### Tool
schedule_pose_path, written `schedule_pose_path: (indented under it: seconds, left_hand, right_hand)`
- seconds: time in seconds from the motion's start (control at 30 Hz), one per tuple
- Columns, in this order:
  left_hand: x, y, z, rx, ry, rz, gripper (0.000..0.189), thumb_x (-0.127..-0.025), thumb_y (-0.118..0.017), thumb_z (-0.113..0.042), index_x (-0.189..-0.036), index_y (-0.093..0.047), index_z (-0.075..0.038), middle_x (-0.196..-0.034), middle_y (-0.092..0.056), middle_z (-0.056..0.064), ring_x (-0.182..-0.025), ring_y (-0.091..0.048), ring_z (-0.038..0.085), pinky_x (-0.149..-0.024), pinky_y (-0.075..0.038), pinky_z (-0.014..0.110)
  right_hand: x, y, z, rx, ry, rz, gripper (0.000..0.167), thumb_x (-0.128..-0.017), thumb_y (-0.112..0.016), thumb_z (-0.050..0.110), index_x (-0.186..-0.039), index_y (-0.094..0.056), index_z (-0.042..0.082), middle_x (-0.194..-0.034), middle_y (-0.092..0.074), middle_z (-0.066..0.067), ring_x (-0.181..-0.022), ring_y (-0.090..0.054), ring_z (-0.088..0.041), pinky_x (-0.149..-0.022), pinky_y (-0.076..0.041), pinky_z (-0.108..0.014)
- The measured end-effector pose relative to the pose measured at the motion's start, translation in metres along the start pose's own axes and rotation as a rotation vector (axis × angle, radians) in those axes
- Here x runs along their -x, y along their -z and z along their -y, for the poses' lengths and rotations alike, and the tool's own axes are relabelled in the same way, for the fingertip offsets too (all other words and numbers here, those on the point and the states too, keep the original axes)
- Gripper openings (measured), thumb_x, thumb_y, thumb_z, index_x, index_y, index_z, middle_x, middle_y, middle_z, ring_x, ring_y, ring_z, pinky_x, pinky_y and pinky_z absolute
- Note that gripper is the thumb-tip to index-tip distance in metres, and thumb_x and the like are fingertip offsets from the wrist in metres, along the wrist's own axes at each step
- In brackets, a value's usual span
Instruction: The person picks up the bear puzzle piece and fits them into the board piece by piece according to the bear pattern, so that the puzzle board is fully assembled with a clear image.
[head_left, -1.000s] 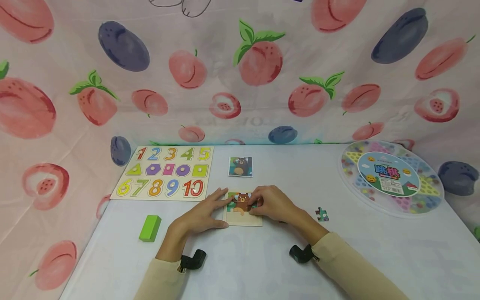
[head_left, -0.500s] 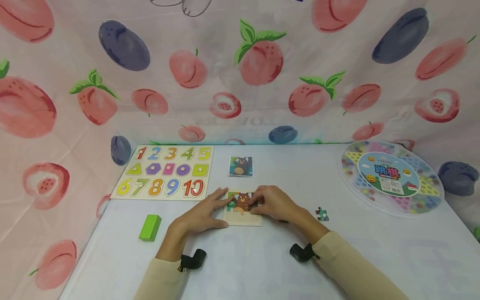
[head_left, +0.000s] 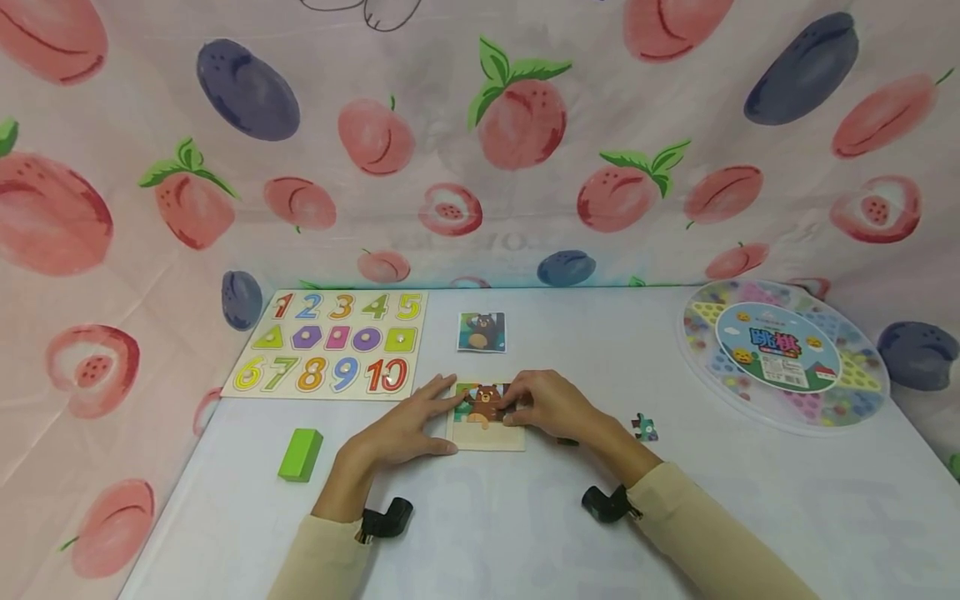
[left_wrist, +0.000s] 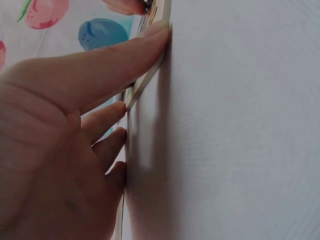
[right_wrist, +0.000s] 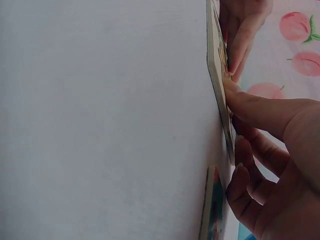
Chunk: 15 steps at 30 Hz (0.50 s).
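Observation:
A small wooden puzzle board (head_left: 486, 440) lies flat in the middle of the head view, its upper part filled with pieces forming a brown bear (head_left: 483, 402). Bare wood shows along the near side. My left hand (head_left: 401, 427) is spread at the board's left, index fingertip on the picture and thumb (left_wrist: 145, 42) against the near left corner. From the right, my right hand (head_left: 551, 404) pinches a puzzle piece at the picture's right side, with thumb (right_wrist: 245, 102) low on the board. The fingers largely hide that piece.
Two loose puzzle pieces lie to the right: a teal one (head_left: 644, 427) and a dark one (head_left: 567, 442) partly behind my right wrist. A bear picture card (head_left: 482, 332) lies beyond the board. Around them are a number board (head_left: 318, 328), a green block (head_left: 300, 455) and a round game box (head_left: 780, 354).
My right thumb and fingers have shifted very slightly rightward at the picture's right side. The left hand and the board have stayed in place.

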<state>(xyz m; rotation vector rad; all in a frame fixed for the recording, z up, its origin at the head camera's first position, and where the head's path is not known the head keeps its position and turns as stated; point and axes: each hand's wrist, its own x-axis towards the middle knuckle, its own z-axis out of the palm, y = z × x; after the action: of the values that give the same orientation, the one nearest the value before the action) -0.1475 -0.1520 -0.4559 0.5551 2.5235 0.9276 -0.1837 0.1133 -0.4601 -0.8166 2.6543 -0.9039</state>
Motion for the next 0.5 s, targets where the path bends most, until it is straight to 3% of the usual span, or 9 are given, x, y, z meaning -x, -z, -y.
schedule_pose_path:
  seconds: [0.27,0.4,0.5]
  left_hand:
    - [0.000,0.001,-0.001,-0.004,0.016,-0.007,0.076,-0.085,-0.083,-0.026,-0.152,-0.049,-0.019,-0.172,-0.024,0.002,-0.162,-0.013,0.034,-0.128,-0.023,0.059]
    - [0.000,0.001,-0.002,-0.002,0.018,-0.008,0.076,-0.084,-0.083,-0.026,-0.152,-0.049,-0.019,-0.171,-0.025,0.002,-0.162,-0.013,0.033,-0.129,-0.023,0.059]
    - [-0.001,0.000,-0.001,-0.006,0.011,-0.014,0.076,-0.084,-0.084,-0.027,-0.152,-0.049,-0.018,-0.171,-0.025,0.003,-0.162,-0.013,0.034,-0.128,-0.024,0.059]
  right_hand:
    - [-0.001,0.006,-0.006,0.001,0.049,0.050,0.017,-0.086,-0.082,0.024,-0.103,-0.081,0.021,-0.105,-0.076,0.005,-0.097,-0.066,-0.010,-0.087,-0.055,-0.030]
    - [0.004,0.019,-0.010,-0.041,0.059,0.096,0.024,-0.088,-0.080,0.028,-0.112,-0.078,0.022,-0.115,-0.075,0.004,-0.107,-0.066,-0.014,-0.093,-0.056,-0.034]
    - [0.010,0.033,-0.012,-0.056,0.035,0.075,0.031,-0.089,-0.079,0.029,-0.118,-0.076,0.021,-0.120,-0.074,0.003,-0.109,-0.065,-0.016,-0.091,-0.055,-0.034]
